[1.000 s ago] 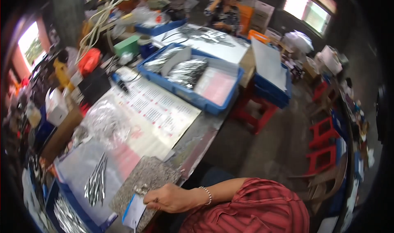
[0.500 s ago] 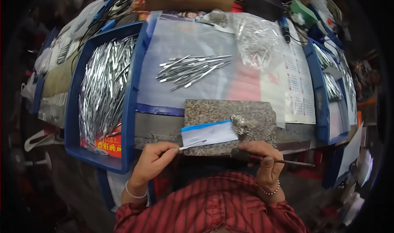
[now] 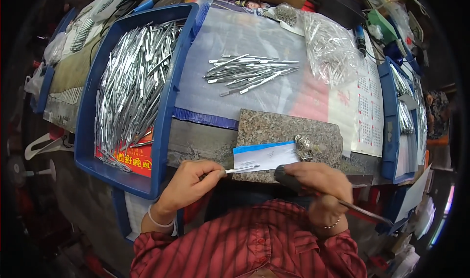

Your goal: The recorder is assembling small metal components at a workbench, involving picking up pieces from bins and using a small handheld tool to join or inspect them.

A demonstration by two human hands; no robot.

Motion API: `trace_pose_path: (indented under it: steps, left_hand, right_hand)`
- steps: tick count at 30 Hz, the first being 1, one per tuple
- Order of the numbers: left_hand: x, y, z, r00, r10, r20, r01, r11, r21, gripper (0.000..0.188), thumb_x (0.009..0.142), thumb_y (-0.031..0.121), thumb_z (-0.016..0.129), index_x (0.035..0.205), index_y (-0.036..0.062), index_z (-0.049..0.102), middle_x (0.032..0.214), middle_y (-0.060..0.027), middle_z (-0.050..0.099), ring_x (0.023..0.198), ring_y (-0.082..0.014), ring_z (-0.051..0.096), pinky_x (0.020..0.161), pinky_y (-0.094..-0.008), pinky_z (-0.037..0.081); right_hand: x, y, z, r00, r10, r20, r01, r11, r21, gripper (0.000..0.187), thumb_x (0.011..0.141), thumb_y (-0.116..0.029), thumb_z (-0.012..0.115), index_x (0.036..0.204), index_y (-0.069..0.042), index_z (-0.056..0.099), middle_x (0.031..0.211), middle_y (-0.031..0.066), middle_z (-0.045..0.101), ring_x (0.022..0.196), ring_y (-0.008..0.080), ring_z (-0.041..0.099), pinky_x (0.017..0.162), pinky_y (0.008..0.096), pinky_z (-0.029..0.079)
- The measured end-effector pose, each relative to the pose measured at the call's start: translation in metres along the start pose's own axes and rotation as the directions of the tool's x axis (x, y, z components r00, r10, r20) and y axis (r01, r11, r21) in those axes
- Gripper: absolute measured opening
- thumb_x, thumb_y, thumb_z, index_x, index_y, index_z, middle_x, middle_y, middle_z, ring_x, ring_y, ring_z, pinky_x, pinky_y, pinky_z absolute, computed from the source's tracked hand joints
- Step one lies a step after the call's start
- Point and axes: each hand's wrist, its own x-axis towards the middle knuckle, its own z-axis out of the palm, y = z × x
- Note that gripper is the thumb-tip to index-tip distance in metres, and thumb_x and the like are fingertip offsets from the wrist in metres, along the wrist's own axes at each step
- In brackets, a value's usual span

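My left hand (image 3: pixel 196 180) pinches the end of a thin metal strip (image 3: pixel 242 169). The strip's free end lies over a white paper pad with a blue edge (image 3: pixel 267 157), which rests on a speckled granite slab (image 3: pixel 289 123). Motion slightly blurs my right hand (image 3: pixel 320 182), closed around a hammer (image 3: pixel 289 178). Its dark head is at the slab's near edge, beside the pad, and its thin handle sticks out to the lower right. A small heap of tiny metal pieces (image 3: pixel 304 148) sits on the slab at the pad's right end.
At left stands a blue tray (image 3: pixel 169 131) full of similar metal strips. Beyond the slab, a loose pile of strips (image 3: pixel 249 72) lies on plastic sheeting. A clear bag of pale sticks (image 3: pixel 333 48) is at its right. Another blue tray (image 3: pixel 389 116) stands far right.
My whole view has shifted, so the bench appears farther right. My right hand has turned, and the hammer's handle now slopes more steeply downward. My left hand still pinches the strip over the pad.
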Motion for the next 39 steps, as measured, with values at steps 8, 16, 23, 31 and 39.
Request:
trace_pose_path:
  steps: [8, 16, 23, 31, 39]
  left_hand:
    - [-0.001, -0.008, -0.003, 0.999, 0.042, 0.003, -0.042, 0.999, 0.006, 0.018, 0.088, 0.014, 0.059, 0.089, -0.0022, 0.066, 0.069, -0.0125, 0.063, 0.060, -0.0155, 0.060, 0.056, -0.0303, 0.046]
    - [-0.001, -0.011, -0.005, 0.998, 0.061, -0.013, -0.061, 0.998, 0.025, 0.016, 0.088, 0.013, 0.059, 0.089, -0.0011, 0.067, 0.070, -0.0143, 0.063, 0.060, -0.0185, 0.061, 0.057, -0.0310, 0.046]
    - [0.009, 0.000, -0.002, 0.996, 0.088, -0.007, -0.087, 0.991, 0.102, 0.015, 0.087, 0.011, 0.059, 0.088, -0.0013, 0.067, 0.074, -0.0165, 0.064, 0.064, -0.0229, 0.064, 0.058, -0.0320, 0.047]
    - [-0.038, 0.023, 0.005, 0.955, 0.257, -0.149, -0.224, 0.952, 0.208, 0.018, 0.094, 0.006, 0.052, 0.102, -0.0044, 0.064, 0.065, -0.0028, 0.058, 0.053, -0.0076, 0.050, 0.049, -0.0219, 0.040]
    - [-0.017, 0.035, 0.032, 0.837, 0.509, -0.202, -0.346, 0.777, 0.526, 0.016, 0.090, 0.001, 0.056, 0.102, -0.0029, 0.066, 0.070, -0.0072, 0.065, 0.054, -0.0175, 0.058, 0.054, -0.0263, 0.047]
  right_hand:
    - [0.017, -0.029, 0.008, 0.911, -0.382, -0.152, 0.397, 0.914, 0.086, 0.019, 0.088, -0.015, 0.059, 0.093, 0.003, 0.062, 0.090, 0.0250, 0.068, 0.045, 0.0185, 0.056, 0.040, 0.0283, 0.044]
    - [0.030, 0.016, 0.033, 0.969, -0.213, 0.121, 0.236, 0.945, -0.226, 0.020, 0.076, -0.018, 0.072, 0.081, -0.004, 0.058, 0.068, 0.0090, 0.056, 0.052, 0.0269, 0.057, 0.045, 0.0349, 0.043]
    - [0.023, 0.031, 0.028, 0.977, 0.083, 0.194, -0.036, 0.971, -0.236, 0.011, 0.088, -0.019, 0.062, 0.087, -0.009, 0.058, 0.070, 0.0115, 0.056, 0.056, 0.0279, 0.058, 0.048, 0.0361, 0.044]
    - [-0.030, 0.011, -0.001, 0.970, 0.225, -0.096, -0.208, 0.965, 0.159, 0.034, 0.101, -0.031, 0.045, 0.099, -0.002, 0.061, 0.080, 0.0123, 0.062, 0.068, 0.0236, 0.062, 0.063, 0.0313, 0.049]
    - [-0.059, 0.010, -0.020, 0.939, 0.296, -0.176, -0.252, 0.939, 0.235, 0.050, 0.101, -0.040, 0.039, 0.113, 0.002, 0.063, 0.094, 0.0106, 0.065, 0.058, 0.0109, 0.054, 0.056, 0.0251, 0.046]
